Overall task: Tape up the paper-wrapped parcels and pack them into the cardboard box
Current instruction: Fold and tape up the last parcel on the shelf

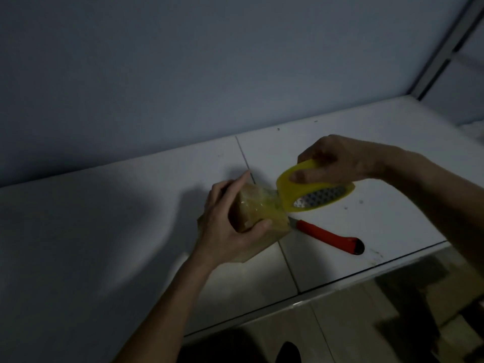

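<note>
Nearest, dim glossy floor (340,318) below the white tabletop (104,231) edge. Left hand (230,226) gripping the parcel (258,209), thumb curled over its near side, fingers wrapped round the far side, index finger stretched up along the back. Parcel brown, glossy with tape on top, standing on the tabletop over a seam between panels. Just right of it, flat on the tabletop, a red-handled knife (327,235), blade end pointing at the parcel's base; touching or not, cannot tell. Above the knife, right hand (332,161) clasping a yellow tape roll (314,189), fingers through its core, roll's left rim meeting the parcel's upper right corner. Beyond, plain grey wall (183,74). No cardboard box in sight.
</note>
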